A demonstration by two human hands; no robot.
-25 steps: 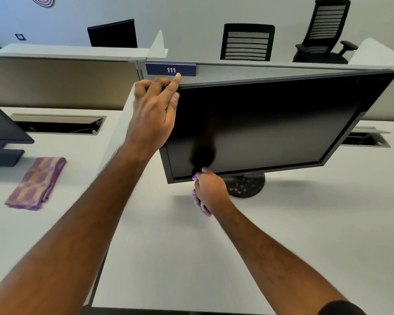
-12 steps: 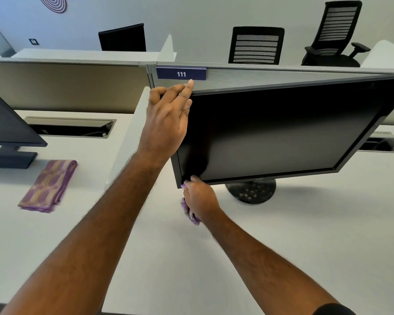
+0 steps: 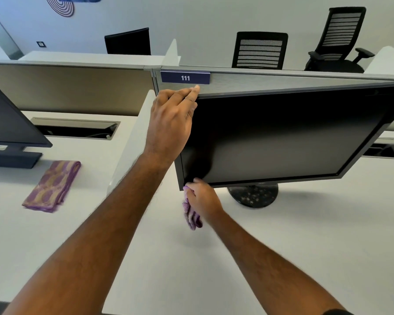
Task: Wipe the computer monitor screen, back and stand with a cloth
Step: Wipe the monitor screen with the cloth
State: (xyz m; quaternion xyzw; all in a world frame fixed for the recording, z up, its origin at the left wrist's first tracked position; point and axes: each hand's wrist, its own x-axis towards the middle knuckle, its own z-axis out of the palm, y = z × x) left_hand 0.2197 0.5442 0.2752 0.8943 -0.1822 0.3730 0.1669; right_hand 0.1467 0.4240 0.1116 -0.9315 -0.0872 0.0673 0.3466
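On the white desk [image 3: 305, 258] the monitor [image 3: 282, 137] stands on its round black base [image 3: 253, 196], the screen dark and tilted, its right side higher than its left. The left hand [image 3: 171, 123] holds the monitor's upper left corner, fingers curled over the top edge and the palm along the left bezel. The right hand [image 3: 203, 197] is closed round a purple cloth [image 3: 190, 212], pressing it at the lower left corner of the bezel; a loose end of the cloth hangs below the hand toward the desk. How much of the cloth touches the frame is hard to say, since the hand covers that spot.

Against the frame of a second ago, the right hand has slid left along the bottom bezel, from near the middle above the base to the corner. The left hand keeps its hold on the same corner.

A second, folded purple-and-tan cloth [image 3: 52, 185] lies on the neighbouring desk to the left, near the foot of another monitor [image 3: 7, 128]. Behind the partition bearing the sign "111" [image 3: 185, 78] stand two black chairs [image 3: 259, 51].
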